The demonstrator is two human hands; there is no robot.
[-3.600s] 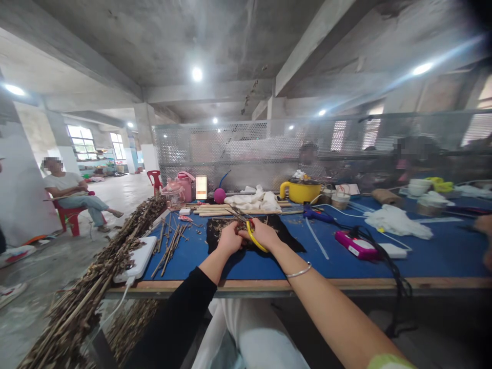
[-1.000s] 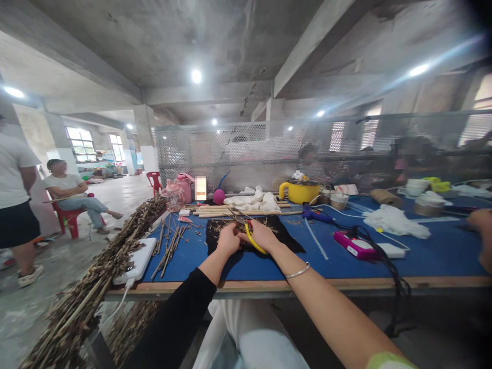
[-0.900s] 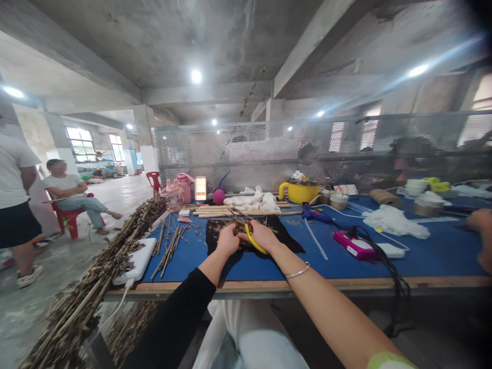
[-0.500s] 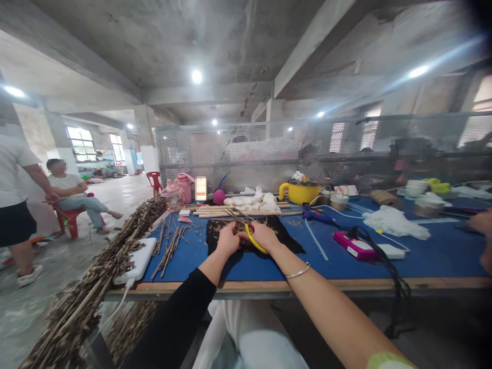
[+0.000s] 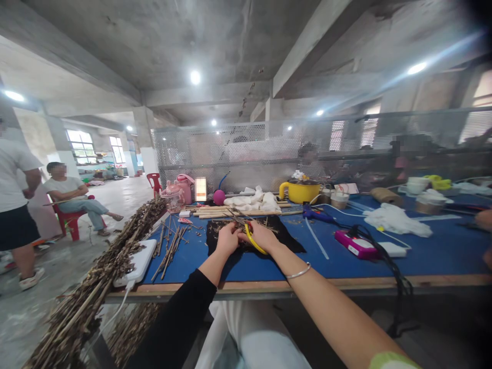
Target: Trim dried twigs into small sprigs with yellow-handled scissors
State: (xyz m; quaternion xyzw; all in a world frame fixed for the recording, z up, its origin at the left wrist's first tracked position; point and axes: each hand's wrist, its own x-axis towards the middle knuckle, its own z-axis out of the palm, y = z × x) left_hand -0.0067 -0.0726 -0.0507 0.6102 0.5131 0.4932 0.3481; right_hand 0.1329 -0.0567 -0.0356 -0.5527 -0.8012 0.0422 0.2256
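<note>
Both my hands are close together over a black cloth (image 5: 290, 238) strewn with bits of dry plant. My right hand (image 5: 261, 236) is closed around scissors with yellow handles (image 5: 251, 241), their blades pointing up and left. Beside it, my left hand (image 5: 228, 240) is closed, fingertips pressed in by the right hand; what it pinches is too small and hidden to name. Left of the cloth lie loose cut stalks (image 5: 172, 250) on the blue table mat (image 5: 238, 269).
A long bundle of dried stalks (image 5: 103, 271) lies along the left side, near a white power strip (image 5: 140, 261). Behind my hands are wooden sticks (image 5: 215, 211), white cloth (image 5: 257, 199) and a yellow pot (image 5: 303, 192). A blue glue gun (image 5: 317, 214) and a magenta box (image 5: 355, 245) lie to the right.
My hands and the scissors keep nearly the same place over the black cloth. At far left, the standing person's arm has drawn in closer to the body.
</note>
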